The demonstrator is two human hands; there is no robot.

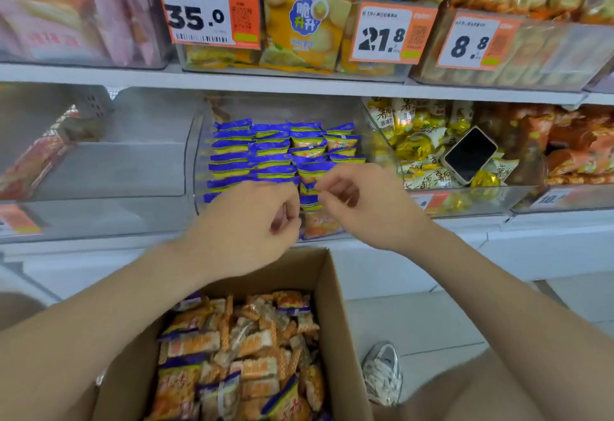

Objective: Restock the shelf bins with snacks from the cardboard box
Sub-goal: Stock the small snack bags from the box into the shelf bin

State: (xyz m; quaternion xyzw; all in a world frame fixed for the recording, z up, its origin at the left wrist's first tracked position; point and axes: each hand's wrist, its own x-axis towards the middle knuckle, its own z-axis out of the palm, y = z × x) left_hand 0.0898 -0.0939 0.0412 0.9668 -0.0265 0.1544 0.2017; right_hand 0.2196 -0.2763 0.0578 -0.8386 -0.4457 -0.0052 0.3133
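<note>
Hands both at the front of the middle shelf bin, fingers curled, side by side but not touching.

Nearest: open brown cardboard box (327, 287) on the floor, full of loose orange-and-blue snack packets (246, 354); grey-white laced sneaker (382, 374) just beside its right wall. Above the box, left hand (246, 228) and right hand (365, 208) have curled fingers at the front packets; cannot tell whether either pinches one. Behind them, clear plastic shelf bin (198, 141) holds neat rows of blue-and-yellow snack packets (269, 148). Bin to the right holds yellow-and-white packets (418, 145) with a black phone in a pale case (470, 155) lying on top. Upper shelf: big yellow crisp bags (305, 22), orange price tag reading 35.0 (207, 10).
</note>
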